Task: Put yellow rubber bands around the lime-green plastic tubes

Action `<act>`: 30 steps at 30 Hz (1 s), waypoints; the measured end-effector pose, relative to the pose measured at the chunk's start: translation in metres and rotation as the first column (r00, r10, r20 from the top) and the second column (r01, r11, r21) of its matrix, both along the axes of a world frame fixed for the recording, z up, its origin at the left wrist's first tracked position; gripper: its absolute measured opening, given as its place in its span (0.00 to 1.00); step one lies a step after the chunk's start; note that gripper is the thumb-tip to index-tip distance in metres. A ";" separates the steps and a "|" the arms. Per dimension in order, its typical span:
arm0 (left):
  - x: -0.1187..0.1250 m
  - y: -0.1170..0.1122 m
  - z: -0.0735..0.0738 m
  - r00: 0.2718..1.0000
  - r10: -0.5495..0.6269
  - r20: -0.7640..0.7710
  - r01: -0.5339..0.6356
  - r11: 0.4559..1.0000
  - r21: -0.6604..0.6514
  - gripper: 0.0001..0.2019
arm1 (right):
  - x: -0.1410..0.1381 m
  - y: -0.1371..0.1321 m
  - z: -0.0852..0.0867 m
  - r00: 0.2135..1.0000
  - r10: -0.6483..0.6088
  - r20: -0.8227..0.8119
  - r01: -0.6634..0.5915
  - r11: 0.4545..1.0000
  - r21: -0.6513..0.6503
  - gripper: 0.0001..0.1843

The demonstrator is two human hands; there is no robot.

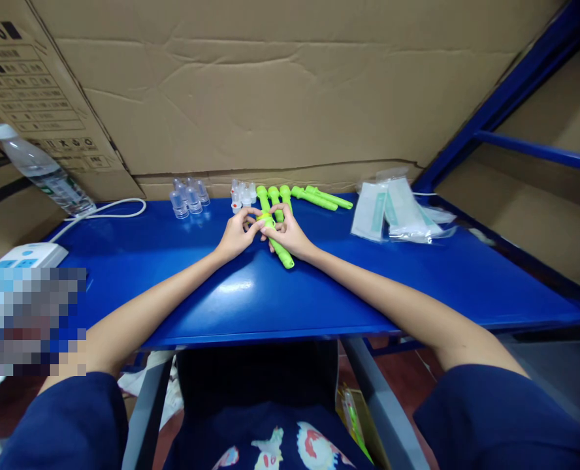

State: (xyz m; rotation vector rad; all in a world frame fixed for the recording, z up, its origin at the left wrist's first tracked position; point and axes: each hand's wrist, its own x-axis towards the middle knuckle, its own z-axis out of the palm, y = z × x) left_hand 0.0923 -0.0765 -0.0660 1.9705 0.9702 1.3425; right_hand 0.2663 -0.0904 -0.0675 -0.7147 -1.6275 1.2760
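Left hand (240,235) and right hand (293,235) jointly grasp one green tube (283,252), apparently in mid-work, with unheld green tubes (314,198) remaining beyond it and clear caps (179,203) to its left.

The person wears a dark navy shirt (241,431) with short, loose sleeves. The left sleeve (69,424) and the right sleeve (505,418) are plain navy, each with a wide opening near the elbow. A colourful print (314,447) marks the front, its pieces set apart on the dark cloth: a small one in pale blue and red, a middle one in white, pale green and red, and a larger, rounded one in white with a red centre. The lower edge of the picture cuts it off. Both forearms (383,294), the left hand (238,235) and the right hand (292,235) are bare.
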 end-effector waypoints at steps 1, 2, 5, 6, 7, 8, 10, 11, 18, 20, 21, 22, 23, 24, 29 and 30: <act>0.000 0.000 0.001 1.000 0.002 -0.003 -0.002 1.000 0.006 0.10 | 0.000 0.000 0.000 1.000 -0.002 0.001 0.002 1.000 0.001 0.33; -0.001 0.001 0.001 1.000 -0.002 -0.010 0.002 1.000 0.014 0.09 | 0.000 -0.001 0.000 1.000 -0.003 0.003 0.003 1.000 0.003 0.33; -0.003 0.002 0.003 0.999 -0.028 -0.043 0.030 0.999 0.037 0.07 | 0.000 -0.001 0.001 1.000 -0.008 0.009 0.008 1.000 0.006 0.33; -0.004 0.002 0.003 0.998 -0.034 -0.052 0.037 0.998 0.046 0.06 | 0.000 -0.001 0.001 1.000 -0.012 0.010 0.012 1.000 0.006 0.33; -0.004 0.002 0.003 0.998 -0.034 -0.054 0.037 0.998 0.056 0.06 | 0.000 -0.002 0.001 1.000 -0.016 0.009 0.016 1.000 0.007 0.33; -0.003 0.002 0.003 0.998 -0.030 -0.051 0.033 0.997 0.063 0.06 | -0.001 -0.002 0.001 1.000 -0.020 0.007 0.020 1.000 0.006 0.33; -0.002 0.000 0.002 0.999 -0.014 -0.036 0.016 0.997 0.073 0.07 | -0.001 -0.001 0.001 1.000 -0.031 0.000 0.031 1.000 0.001 0.33; -0.001 0.000 0.002 1.000 -0.003 -0.030 0.005 0.997 0.077 0.07 | -0.001 -0.001 0.000 0.999 -0.039 -0.006 0.039 0.999 0.000 0.33; -0.001 -0.003 0.005 0.996 0.087 -0.022 -0.084 0.991 0.108 0.09 | -0.002 0.001 0.000 0.995 -0.093 -0.024 0.093 0.996 0.011 0.33; -0.001 -0.003 0.005 0.995 0.099 -0.026 -0.095 0.989 0.109 0.09 | -0.002 0.000 0.001 0.996 -0.090 -0.025 0.090 0.996 0.015 0.33; -0.001 -0.003 0.006 0.994 0.104 -0.029 -0.100 0.988 0.115 0.09 | -0.002 0.000 0.001 0.996 -0.087 -0.027 0.088 0.996 0.017 0.34; -0.001 -0.003 0.006 0.993 0.109 -0.034 -0.104 0.987 0.123 0.09 | -0.002 -0.001 0.002 0.996 -0.086 -0.028 0.087 0.996 0.021 0.34; -0.001 -0.003 0.006 0.993 0.113 -0.038 -0.107 0.985 0.132 0.09 | -0.002 -0.001 0.002 0.996 -0.086 -0.029 0.087 0.996 0.024 0.33; -0.001 -0.004 0.006 0.992 0.118 -0.043 -0.111 0.984 0.139 0.09 | -0.001 -0.001 0.002 0.996 -0.088 -0.028 0.089 0.996 0.028 0.33; -0.001 -0.003 0.004 0.988 0.142 -0.063 -0.130 0.977 0.170 0.09 | 0.000 -0.001 0.002 0.996 -0.086 -0.030 0.087 0.996 0.030 0.34; -0.001 -0.003 0.003 0.987 0.145 -0.070 -0.131 0.976 0.176 0.09 | 0.000 -0.001 0.003 0.996 -0.082 -0.033 0.083 0.996 0.030 0.34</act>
